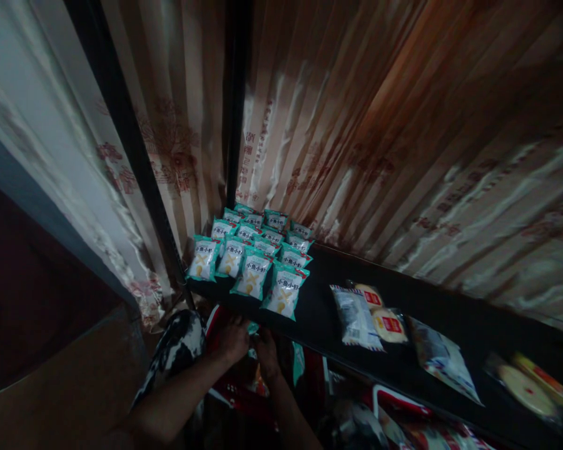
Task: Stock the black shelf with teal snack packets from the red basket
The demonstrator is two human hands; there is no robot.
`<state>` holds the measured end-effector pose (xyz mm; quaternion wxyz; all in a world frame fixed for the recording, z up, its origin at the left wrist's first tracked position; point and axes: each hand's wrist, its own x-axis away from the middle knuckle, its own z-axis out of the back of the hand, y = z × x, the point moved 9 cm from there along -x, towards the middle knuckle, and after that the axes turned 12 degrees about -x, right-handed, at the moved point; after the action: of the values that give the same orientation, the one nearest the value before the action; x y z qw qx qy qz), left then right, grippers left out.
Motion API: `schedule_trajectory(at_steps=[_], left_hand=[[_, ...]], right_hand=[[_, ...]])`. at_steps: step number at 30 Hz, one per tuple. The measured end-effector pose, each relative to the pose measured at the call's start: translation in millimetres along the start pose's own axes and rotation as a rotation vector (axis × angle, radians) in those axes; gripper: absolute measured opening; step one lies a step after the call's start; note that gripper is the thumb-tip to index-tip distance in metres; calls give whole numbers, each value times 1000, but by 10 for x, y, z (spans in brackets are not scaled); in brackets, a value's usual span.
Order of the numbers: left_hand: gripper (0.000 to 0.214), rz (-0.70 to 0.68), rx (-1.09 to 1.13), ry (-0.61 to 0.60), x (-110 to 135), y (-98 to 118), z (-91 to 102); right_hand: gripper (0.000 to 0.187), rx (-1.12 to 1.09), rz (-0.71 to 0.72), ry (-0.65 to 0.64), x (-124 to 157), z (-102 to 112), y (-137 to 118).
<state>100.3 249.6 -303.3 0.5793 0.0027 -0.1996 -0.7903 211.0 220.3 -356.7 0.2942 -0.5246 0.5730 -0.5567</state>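
My left hand (231, 340) and my right hand (265, 351) reach down together below the front edge of a black shelf (403, 294). Both are curled around something teal and red in the dim space under the shelf; I cannot make out what it is. On the shelf's left end, just above my hands, several teal-and-white snack packets (253, 262) stand in rows.
Further right on the shelf lie clear-wrapped pastry packs (370, 315) and more packets (443, 362). A striped printed curtain (356, 137) hangs behind. A black upright post (234, 100) stands in the corner. Red packaged goods (394, 419) sit below the shelf.
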Motion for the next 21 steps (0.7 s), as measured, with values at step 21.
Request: schedule_trajectory(at_steps=[21], left_hand=[[35, 24, 340, -74, 249, -91, 262]], right_hand=[[48, -126, -91, 62, 517, 42, -239]])
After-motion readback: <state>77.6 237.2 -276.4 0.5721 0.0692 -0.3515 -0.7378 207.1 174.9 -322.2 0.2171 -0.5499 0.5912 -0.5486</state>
